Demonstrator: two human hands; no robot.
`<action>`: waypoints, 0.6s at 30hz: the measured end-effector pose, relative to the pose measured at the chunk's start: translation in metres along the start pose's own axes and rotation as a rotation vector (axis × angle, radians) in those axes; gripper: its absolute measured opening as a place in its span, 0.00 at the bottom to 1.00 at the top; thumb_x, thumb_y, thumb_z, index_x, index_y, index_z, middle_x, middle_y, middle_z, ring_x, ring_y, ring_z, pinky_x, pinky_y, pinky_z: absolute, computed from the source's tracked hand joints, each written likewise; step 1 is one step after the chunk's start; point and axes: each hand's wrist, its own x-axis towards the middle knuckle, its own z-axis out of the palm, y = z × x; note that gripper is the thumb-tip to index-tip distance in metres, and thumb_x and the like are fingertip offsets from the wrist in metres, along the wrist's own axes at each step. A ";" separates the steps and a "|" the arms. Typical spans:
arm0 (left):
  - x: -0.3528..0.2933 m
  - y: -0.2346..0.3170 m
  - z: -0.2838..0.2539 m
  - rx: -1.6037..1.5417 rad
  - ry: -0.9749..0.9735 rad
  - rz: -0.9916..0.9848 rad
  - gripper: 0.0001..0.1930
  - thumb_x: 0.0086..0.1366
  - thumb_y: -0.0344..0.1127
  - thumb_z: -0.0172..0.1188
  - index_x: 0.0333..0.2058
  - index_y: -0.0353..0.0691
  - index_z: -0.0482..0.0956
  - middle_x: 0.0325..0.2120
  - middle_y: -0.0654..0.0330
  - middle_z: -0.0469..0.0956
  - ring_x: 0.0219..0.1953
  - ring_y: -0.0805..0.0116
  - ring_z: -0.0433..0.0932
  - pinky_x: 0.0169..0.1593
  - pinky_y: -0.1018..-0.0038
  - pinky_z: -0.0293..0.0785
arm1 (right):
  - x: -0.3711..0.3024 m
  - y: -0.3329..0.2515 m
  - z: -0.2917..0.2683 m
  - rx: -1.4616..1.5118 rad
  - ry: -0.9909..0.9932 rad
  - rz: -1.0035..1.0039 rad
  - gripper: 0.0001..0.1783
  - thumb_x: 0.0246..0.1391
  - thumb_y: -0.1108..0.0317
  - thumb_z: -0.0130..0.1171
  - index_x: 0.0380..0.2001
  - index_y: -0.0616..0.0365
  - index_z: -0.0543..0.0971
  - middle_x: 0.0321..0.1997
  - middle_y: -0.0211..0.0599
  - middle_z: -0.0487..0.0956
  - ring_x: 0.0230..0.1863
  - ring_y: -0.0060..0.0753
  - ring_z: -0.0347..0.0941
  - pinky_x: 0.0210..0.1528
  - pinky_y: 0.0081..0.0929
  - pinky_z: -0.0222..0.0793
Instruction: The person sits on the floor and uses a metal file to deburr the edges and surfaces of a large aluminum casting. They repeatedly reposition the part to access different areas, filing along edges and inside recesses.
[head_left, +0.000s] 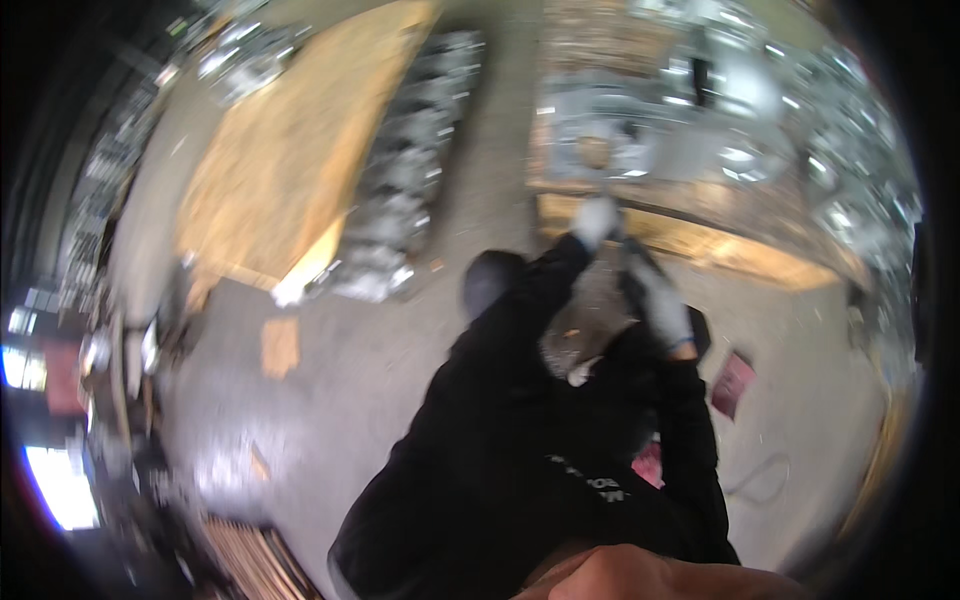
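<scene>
My left hand point(597, 222), in a white glove, is stretched forward to the near edge of a wooden work table point(690, 238). Slightly closer to me on the right is my right hand point(662, 308), in a white and dark glove. Motion blur smears the fingers of both, so whether they hold anything cannot be made out. A greyish, shiny sheet-like piece point(588, 312) shows below and between my hands, in front of my body. On the table, close beyond my left hand, lie silvery metal parts point(640, 140) and a small round brown thing point(594, 152).
More shiny metal parts point(850, 150) crowd the right side. To the left stand a large wooden board point(300, 140) and a row of silvery parts point(405, 165). A cardboard scrap point(281, 346) and a dark red piece point(733, 386) lie on the grey floor point(370, 360).
</scene>
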 end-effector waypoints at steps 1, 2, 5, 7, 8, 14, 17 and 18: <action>-0.010 0.018 0.007 -0.383 0.002 -0.087 0.21 0.71 0.55 0.56 0.26 0.44 0.79 0.18 0.61 0.77 0.19 0.64 0.76 0.24 0.66 0.71 | -0.005 -0.001 0.003 0.034 0.017 -0.031 0.22 0.69 0.57 0.59 0.61 0.54 0.78 0.32 0.26 0.80 0.25 0.16 0.70 0.27 0.18 0.64; -0.019 0.038 0.009 -0.679 0.004 -0.176 0.24 0.75 0.58 0.54 0.29 0.43 0.78 0.18 0.61 0.76 0.19 0.64 0.76 0.25 0.67 0.72 | -0.010 -0.001 0.006 0.108 0.008 -0.054 0.26 0.68 0.60 0.59 0.66 0.55 0.73 0.31 0.26 0.79 0.25 0.16 0.70 0.27 0.18 0.64; -0.025 0.095 0.016 -0.948 0.006 -0.439 0.25 0.79 0.57 0.45 0.31 0.42 0.73 0.20 0.61 0.71 0.20 0.66 0.73 0.24 0.70 0.68 | -0.020 -0.004 0.008 0.134 0.009 -0.120 0.32 0.69 0.62 0.57 0.72 0.57 0.67 0.31 0.28 0.79 0.24 0.16 0.69 0.26 0.18 0.63; -0.027 0.115 0.018 -0.886 0.069 -0.429 0.27 0.78 0.60 0.45 0.29 0.42 0.72 0.19 0.62 0.70 0.19 0.66 0.72 0.23 0.69 0.67 | -0.021 -0.007 0.006 0.068 0.068 -0.119 0.32 0.69 0.61 0.58 0.73 0.55 0.66 0.31 0.28 0.79 0.24 0.15 0.69 0.26 0.17 0.63; -0.027 0.119 0.017 -0.893 0.056 -0.421 0.28 0.77 0.62 0.48 0.27 0.42 0.71 0.18 0.63 0.68 0.18 0.67 0.71 0.22 0.69 0.66 | -0.020 -0.010 0.004 0.048 0.095 -0.139 0.33 0.69 0.61 0.58 0.73 0.54 0.65 0.30 0.28 0.79 0.24 0.15 0.69 0.26 0.16 0.63; -0.015 0.117 0.023 -1.005 0.148 -0.520 0.27 0.75 0.62 0.53 0.26 0.45 0.71 0.18 0.65 0.68 0.20 0.70 0.70 0.23 0.71 0.66 | -0.003 -0.034 -0.001 -0.234 0.074 -0.018 0.31 0.71 0.55 0.56 0.72 0.54 0.68 0.28 0.26 0.75 0.23 0.16 0.66 0.26 0.19 0.63; -0.005 0.116 0.018 -1.018 0.144 -0.289 0.27 0.75 0.62 0.54 0.25 0.46 0.70 0.18 0.66 0.67 0.20 0.70 0.69 0.24 0.72 0.66 | 0.008 -0.042 0.003 -0.187 0.048 -0.152 0.33 0.67 0.66 0.55 0.74 0.55 0.65 0.28 0.27 0.75 0.20 0.16 0.66 0.23 0.18 0.61; -0.006 0.116 0.018 -1.025 0.138 -0.224 0.27 0.75 0.61 0.54 0.25 0.46 0.70 0.18 0.65 0.67 0.20 0.70 0.69 0.24 0.72 0.66 | 0.008 -0.043 0.005 -0.112 0.072 -0.105 0.33 0.67 0.64 0.55 0.73 0.55 0.66 0.29 0.26 0.75 0.25 0.15 0.66 0.27 0.17 0.63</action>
